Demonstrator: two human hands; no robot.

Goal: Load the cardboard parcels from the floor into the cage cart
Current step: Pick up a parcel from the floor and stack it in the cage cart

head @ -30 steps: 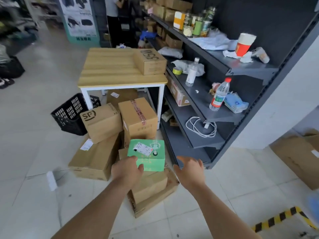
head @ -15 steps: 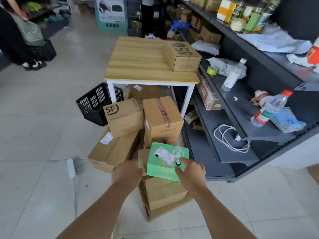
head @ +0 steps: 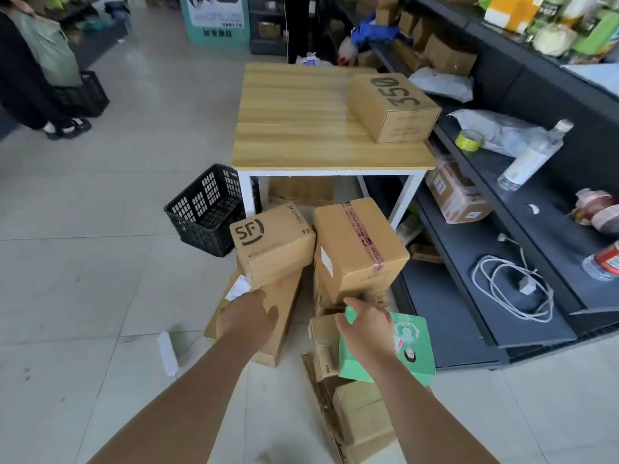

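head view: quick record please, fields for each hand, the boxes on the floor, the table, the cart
left hand: open, by the lower corner of the SF box
right hand: grips green box, tilted
SF box: on a long box
taped box: right of SF box
table: holds 350 box
crate: left of table leg
cart: not in view

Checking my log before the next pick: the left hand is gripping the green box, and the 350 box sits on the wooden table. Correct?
Wrong hand. The head view shows the right hand gripping the green box; the left hand is open over the cardboard pile and holds nothing. The 350 box does sit on the wooden table.
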